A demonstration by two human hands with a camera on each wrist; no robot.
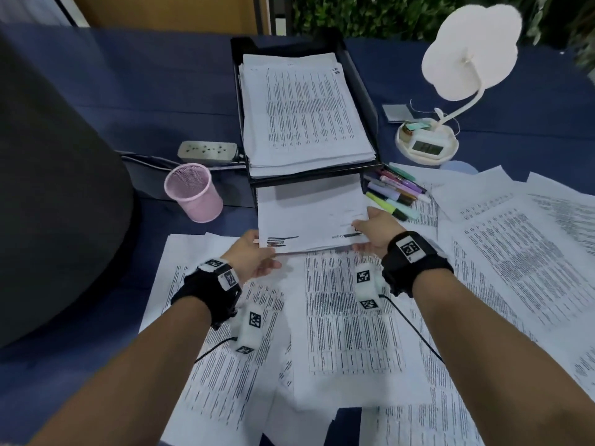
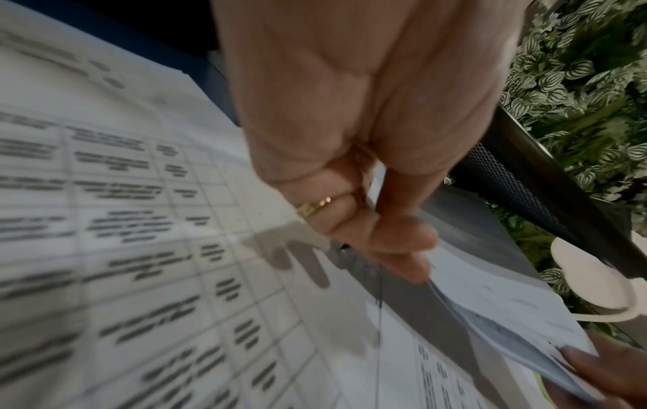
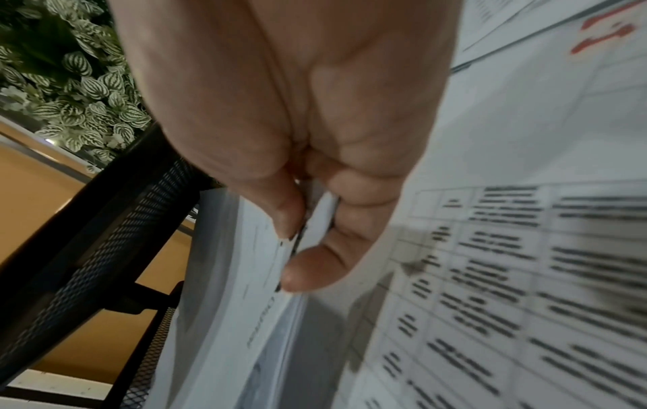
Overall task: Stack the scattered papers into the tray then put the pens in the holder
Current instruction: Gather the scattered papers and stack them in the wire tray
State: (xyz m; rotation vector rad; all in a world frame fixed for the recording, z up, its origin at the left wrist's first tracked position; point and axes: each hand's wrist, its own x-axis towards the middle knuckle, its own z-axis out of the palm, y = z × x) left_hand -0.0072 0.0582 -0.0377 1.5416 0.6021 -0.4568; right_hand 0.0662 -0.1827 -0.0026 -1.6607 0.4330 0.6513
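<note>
Loose sheets (image 1: pixel 351 317) lie beneath our wrists; left hand (image 1: pixel 254 255) and right hand (image 1: pixel 376 230) pinch the bundle (image 1: pixel 309 214). We'd keep it level, sliding into the tray (image 1: pixel 363 88) ahead.

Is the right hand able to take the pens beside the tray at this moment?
Probably not yet. The right hand grips the paper stack together with the left hand. The pens lie uncovered just beyond it, so once freed, likely yes.

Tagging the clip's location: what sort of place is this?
Likely an office desk: a black paper tray stacked with printed sheets, a pink pen holder, and a desk lamp with a clock base.
</note>
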